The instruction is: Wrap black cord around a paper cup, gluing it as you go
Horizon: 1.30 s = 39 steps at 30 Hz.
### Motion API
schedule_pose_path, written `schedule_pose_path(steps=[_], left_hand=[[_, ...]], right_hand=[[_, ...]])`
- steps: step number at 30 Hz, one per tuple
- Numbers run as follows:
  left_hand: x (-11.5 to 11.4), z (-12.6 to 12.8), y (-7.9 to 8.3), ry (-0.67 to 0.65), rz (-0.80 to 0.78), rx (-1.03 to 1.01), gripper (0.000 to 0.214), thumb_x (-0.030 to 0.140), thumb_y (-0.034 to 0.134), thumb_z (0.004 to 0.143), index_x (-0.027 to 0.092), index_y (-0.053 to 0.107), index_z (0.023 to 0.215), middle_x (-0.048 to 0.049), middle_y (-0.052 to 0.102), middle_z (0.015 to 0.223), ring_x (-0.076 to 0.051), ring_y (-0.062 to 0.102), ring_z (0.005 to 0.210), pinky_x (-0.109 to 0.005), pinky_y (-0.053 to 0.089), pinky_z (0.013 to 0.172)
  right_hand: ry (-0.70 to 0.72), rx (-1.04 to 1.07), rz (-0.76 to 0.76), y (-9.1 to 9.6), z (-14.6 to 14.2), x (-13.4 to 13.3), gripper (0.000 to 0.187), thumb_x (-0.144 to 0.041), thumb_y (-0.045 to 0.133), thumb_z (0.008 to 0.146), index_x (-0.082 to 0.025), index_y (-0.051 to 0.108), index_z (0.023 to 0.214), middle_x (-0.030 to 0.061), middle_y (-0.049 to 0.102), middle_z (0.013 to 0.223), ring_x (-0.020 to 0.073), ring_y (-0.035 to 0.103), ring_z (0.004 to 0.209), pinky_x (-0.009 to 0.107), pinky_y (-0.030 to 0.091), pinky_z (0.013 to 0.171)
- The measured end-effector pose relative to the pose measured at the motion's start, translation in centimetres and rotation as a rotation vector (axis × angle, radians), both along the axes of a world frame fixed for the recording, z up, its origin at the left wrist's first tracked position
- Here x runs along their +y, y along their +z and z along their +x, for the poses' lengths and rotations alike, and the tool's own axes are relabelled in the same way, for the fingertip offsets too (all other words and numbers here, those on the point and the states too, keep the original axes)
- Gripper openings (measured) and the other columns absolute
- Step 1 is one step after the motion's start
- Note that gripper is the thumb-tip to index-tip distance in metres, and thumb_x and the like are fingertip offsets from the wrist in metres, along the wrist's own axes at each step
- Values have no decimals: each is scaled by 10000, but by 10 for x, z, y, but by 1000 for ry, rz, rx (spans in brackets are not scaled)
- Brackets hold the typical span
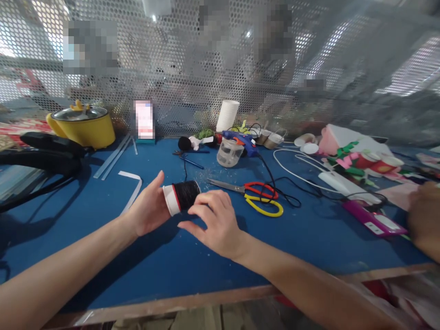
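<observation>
A small paper cup [181,196] wrapped in black yarn, with a white rim and a red line, lies on its side between my hands above the blue table [144,270]. My left hand [148,208] cups its rim end, thumb raised. My right hand [215,220] curls over the yarn-covered side, fingers pressed on the black wrap. Red and yellow scissors [256,195] lie just right of the cup.
A yellow pot [82,126] stands back left, a phone [144,120] against the mesh wall, a blue glue gun [240,137] beside a clear cup [229,152]. White and black cables, a pink box [373,220] and craft pieces lie right. Another person's hand [424,220] is at the right edge.
</observation>
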<state>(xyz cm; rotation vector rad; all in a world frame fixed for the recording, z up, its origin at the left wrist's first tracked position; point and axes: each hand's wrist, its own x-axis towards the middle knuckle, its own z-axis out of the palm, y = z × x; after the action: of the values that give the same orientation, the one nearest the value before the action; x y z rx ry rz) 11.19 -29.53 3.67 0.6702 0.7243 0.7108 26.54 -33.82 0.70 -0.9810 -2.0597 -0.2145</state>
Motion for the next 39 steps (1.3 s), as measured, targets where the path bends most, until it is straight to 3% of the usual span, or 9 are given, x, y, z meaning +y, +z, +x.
schedule_pose_path(steps=[6, 10, 13, 16, 21, 25, 29, 34, 39], left_hand=[[-8, 4, 9, 247, 33, -79, 541, 414, 222, 864, 33, 607, 846, -130, 675, 717, -210, 625, 711, -315, 471, 738], [-12, 5, 11, 207, 28, -135, 556, 409, 209, 864, 13, 600, 858, -145, 670, 681, -225, 632, 670, -338, 494, 695], [-8, 3, 12, 267, 32, -143, 546, 411, 221, 863, 6, 584, 910, -136, 675, 689, -215, 634, 692, -315, 492, 709], [0, -1, 11, 360, 31, -125, 526, 411, 239, 859, 13, 560, 984, -114, 681, 696, -199, 634, 721, -287, 479, 738], [5, -2, 4, 314, 4, -55, 514, 416, 258, 851, 41, 592, 958, -102, 686, 701, -191, 631, 691, -274, 465, 677], [2, 2, -6, 234, 33, 19, 490, 418, 291, 841, 70, 635, 844, -92, 687, 724, -178, 620, 664, -253, 438, 634], [-3, 4, -19, 162, 144, 57, 324, 382, 450, 792, 126, 648, 775, -35, 678, 691, -141, 587, 614, -228, 415, 615], [-9, 4, -24, 114, 284, 176, 247, 369, 593, 691, 138, 628, 611, 21, 614, 530, -87, 511, 485, -185, 363, 499], [-12, 5, -19, 104, 261, 316, 287, 394, 618, 647, 129, 594, 539, 34, 543, 450, -63, 434, 408, -180, 287, 422]], right_hand=[[-2, 192, -648, -12, -7, 8, 356, -475, 564, 694, -136, 603, 797, -9, 553, 515, 110, 494, 462, 233, 356, 468], [146, 483, -1001, -13, -9, 14, 269, -388, 481, 770, -141, 578, 724, -28, 523, 505, 56, 400, 344, 190, 305, 353], [232, 575, -998, -5, -5, 9, 222, -292, 460, 791, -152, 550, 643, -37, 507, 495, 44, 396, 353, 172, 320, 358], [262, 640, -825, 6, 8, 6, 166, -254, 467, 797, -164, 572, 707, -33, 540, 538, 50, 453, 414, 165, 357, 398], [64, 951, -474, 14, 39, 27, 184, -300, 443, 824, -178, 554, 742, -33, 544, 554, 58, 472, 439, 172, 359, 397], [-60, 899, -382, 12, 52, 41, 178, -305, 476, 804, -180, 574, 725, -12, 564, 622, 77, 502, 532, 194, 397, 469], [47, 706, -628, 8, 44, 36, 123, -291, 575, 729, -171, 591, 751, 41, 590, 851, 133, 556, 786, 240, 453, 640], [285, 566, -1116, 9, 30, 26, 358, -348, 531, 753, -163, 485, 1057, 94, 558, 1038, 168, 566, 870, 331, 456, 758], [321, 476, -1163, 10, 26, 21, 433, -285, 624, 678, -165, 457, 1059, 78, 574, 976, 180, 579, 819, 343, 475, 725]])
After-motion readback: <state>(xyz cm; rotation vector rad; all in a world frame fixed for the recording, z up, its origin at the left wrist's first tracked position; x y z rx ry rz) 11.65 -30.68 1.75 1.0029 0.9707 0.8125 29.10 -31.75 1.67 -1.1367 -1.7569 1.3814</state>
